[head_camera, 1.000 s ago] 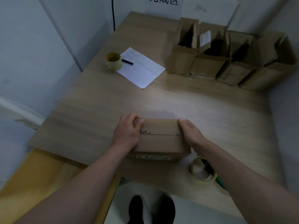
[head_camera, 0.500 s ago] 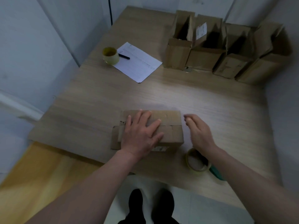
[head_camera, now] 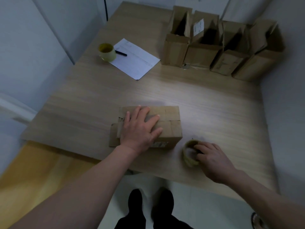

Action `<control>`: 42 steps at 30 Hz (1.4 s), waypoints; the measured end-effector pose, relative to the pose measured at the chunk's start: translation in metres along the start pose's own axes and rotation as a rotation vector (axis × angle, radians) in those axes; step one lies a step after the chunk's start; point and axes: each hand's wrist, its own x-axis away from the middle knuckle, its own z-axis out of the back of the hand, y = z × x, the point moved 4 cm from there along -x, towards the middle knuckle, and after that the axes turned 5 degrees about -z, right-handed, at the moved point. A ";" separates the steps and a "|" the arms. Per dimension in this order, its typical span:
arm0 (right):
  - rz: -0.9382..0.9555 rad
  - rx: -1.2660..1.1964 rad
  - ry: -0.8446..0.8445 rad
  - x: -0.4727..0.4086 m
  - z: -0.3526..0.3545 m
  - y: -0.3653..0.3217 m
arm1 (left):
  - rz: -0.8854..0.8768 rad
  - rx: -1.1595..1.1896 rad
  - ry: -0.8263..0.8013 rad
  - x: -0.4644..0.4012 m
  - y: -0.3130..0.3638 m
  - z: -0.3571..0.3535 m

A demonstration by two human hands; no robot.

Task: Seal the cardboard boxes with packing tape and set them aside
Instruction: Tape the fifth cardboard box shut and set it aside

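While the left hand (head_camera: 140, 129) lies flat with straight, spread fingers on top of the cardboard box (head_camera: 166, 123), pressing its flaps down, the right hand (head_camera: 212, 159) has its fingers curled over the near roll of packing tape (head_camera: 189, 153), fingertips inside the core. That roll sits on the wooden worktop (head_camera: 206, 106) just right of the box, near the front edge. One side flap (head_camera: 113, 137) of the box sticks out flat to the left. At the back right, four open boxes (head_camera: 219, 47) stand in a row against the wall. Further left lie a white sheet of paper (head_camera: 137, 61) with a black pen (head_camera: 121, 53) on it and a second tape roll (head_camera: 107, 52) touching its corner. Below the worktop edge, dark shoes (head_camera: 150, 205) show on the floor.
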 end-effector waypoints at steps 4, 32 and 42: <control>-0.268 -0.420 0.156 -0.008 0.045 0.012 | 0.000 0.008 -0.003 0.000 0.000 0.002; -0.007 -1.156 0.179 -0.118 0.125 -0.075 | 0.200 1.042 -0.281 -0.046 -0.019 0.054; -0.151 -1.061 0.320 -0.107 0.109 -0.067 | 0.312 0.846 0.187 -0.033 -0.016 0.049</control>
